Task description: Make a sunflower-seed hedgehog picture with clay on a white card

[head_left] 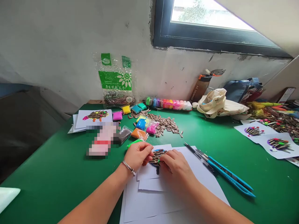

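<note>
Between my hands lies a small picture of striped sunflower seeds (154,157), set over blue and dark clay on white paper (153,185). My left hand (139,154) is at its left edge, thumb and forefinger pinched together; whatever sits between them is too small to make out. Curled fingers of my right hand (175,163) rest on its right side and cover part of it. A tiny bit of green clay (159,161) shows at those fingertips; whether it is gripped or stuck to the seeds, I cannot tell. A bright green clay packet (135,142) lies behind my left hand.
Loose sunflower seeds (164,123) and colourful clay packets (141,124) lie beyond my hands. To the right are a pen (192,149) and a blue cutter (230,174). Finished seed pictures (98,115) lie left, others (277,144) right. A bottle (200,87) leans by the wall.
</note>
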Motion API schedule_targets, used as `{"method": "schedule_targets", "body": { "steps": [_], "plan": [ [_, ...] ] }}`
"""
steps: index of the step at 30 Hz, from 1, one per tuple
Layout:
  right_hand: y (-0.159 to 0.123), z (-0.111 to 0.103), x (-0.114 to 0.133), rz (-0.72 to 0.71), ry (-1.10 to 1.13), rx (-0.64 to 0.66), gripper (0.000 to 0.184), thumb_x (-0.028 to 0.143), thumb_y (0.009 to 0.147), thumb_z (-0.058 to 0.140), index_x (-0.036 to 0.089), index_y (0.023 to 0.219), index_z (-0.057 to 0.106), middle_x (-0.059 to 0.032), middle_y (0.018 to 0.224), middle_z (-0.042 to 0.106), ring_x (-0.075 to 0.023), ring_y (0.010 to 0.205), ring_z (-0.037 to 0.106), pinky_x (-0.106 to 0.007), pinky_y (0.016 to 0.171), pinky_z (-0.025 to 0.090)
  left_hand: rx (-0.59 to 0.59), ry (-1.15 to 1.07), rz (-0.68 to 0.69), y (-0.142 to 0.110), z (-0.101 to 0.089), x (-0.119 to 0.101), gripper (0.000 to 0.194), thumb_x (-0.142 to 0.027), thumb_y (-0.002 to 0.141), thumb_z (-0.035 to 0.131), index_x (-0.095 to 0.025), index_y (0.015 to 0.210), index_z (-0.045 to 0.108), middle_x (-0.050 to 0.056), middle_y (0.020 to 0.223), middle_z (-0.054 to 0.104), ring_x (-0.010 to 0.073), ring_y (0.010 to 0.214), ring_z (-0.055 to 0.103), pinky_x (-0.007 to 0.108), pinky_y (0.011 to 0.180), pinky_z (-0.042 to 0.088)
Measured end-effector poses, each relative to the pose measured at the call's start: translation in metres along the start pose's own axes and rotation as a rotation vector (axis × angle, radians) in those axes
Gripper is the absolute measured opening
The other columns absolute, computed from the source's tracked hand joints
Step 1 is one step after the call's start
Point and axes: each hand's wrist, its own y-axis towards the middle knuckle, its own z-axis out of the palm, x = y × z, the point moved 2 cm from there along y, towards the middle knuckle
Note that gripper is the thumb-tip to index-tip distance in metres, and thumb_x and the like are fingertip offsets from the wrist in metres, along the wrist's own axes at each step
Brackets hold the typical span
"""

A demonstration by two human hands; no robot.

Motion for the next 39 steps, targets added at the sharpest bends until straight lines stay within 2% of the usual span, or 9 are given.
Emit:
{"method": "schedule_targets", "body": {
  "steps": [19,25,33,39],
  "plan": [
    [0.0,-0.001,-0.003,-0.023,0.019,0.059,0.022,0.011,0.086,0.046,0.019,0.072,0.061,-0.0027,0.068,0.057,-0.0147,0.065,0.048,-0.028,0.062,0.032,-0.011,0.03,-0.027,0.002,0.0,0.002,0.025,-0.038,0.064,0.072,-0.016,0.071,0.065,0.002,0.06,0.065,0.0129,0.049,0.06,0.018,0.038,0.037],
    [0.0,-0.01,-0.002,-0.039,0.053,-0.024,0.015,0.014,0.084,0.051,0.02,0.086,0.065,-0.0038,0.078,0.061,-0.0158,0.07,0.051,-0.028,0.063,0.034,-0.007,0.035,-0.026,0.0,0.001,0.0,0.023,-0.038,0.065,0.072,-0.017,0.071,0.066,0.001,0.06,0.065,0.0136,0.049,0.06,0.018,0.038,0.037],
    [0.001,0.0,0.001,-0.118,0.015,-0.006,0.024,0.015,0.091,0.044,0.021,0.086,0.067,-0.0027,0.072,0.06,-0.0143,0.065,0.046,-0.028,0.06,0.031,-0.004,0.042,-0.018,0.001,0.0,0.002,0.022,-0.037,0.067,0.071,-0.017,0.072,0.066,0.001,0.06,0.065,0.0127,0.049,0.06,0.017,0.037,0.037],
    [0.0,0.004,0.0,-0.125,0.017,0.012,0.02,0.016,0.091,0.048,0.021,0.084,0.066,-0.0028,0.073,0.061,-0.0154,0.068,0.046,-0.029,0.062,0.032,-0.005,0.041,-0.018,0.001,0.0,0.002,0.022,-0.036,0.067,0.071,-0.016,0.073,0.065,0.001,0.061,0.065,0.0126,0.049,0.06,0.017,0.037,0.036]
  ]
}}
